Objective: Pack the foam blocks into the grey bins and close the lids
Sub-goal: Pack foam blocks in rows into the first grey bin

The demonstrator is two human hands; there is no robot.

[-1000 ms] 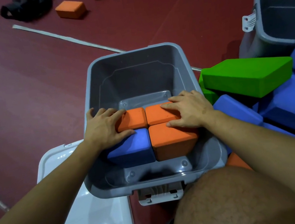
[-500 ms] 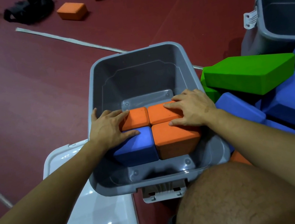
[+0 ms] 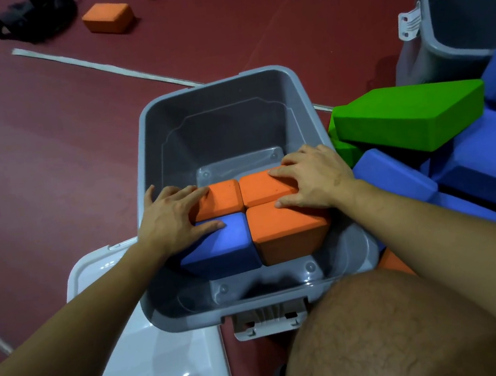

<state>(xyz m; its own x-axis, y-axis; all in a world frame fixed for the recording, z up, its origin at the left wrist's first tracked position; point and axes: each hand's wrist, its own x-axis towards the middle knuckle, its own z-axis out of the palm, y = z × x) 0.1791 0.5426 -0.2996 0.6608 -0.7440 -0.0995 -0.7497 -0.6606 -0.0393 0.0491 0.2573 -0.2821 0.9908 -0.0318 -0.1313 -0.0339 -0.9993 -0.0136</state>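
A grey bin (image 3: 221,96) stands open on the red floor in front of me. Inside it several foam blocks sit packed upright in a square: a blue block (image 3: 227,251) at near left, an orange block (image 3: 288,236) at near right, and two orange blocks (image 3: 223,199) behind them. My left hand (image 3: 171,221) lies flat with spread fingers on the blue block and the far left orange one. My right hand (image 3: 312,175) presses flat on the two right orange blocks. The bin's white lid (image 3: 156,360) lies on the floor at near left.
To the right lies a pile of green (image 3: 408,114) and blue (image 3: 397,173) foam blocks, with a second grey bin (image 3: 466,7) behind it. Two orange blocks (image 3: 108,16) and a black bag (image 3: 31,17) lie on the far floor. My knee (image 3: 388,334) is at the bottom.
Both hands stay flat on the blocks in the bin. The view has shifted slightly, and the blocks sit about where they were.
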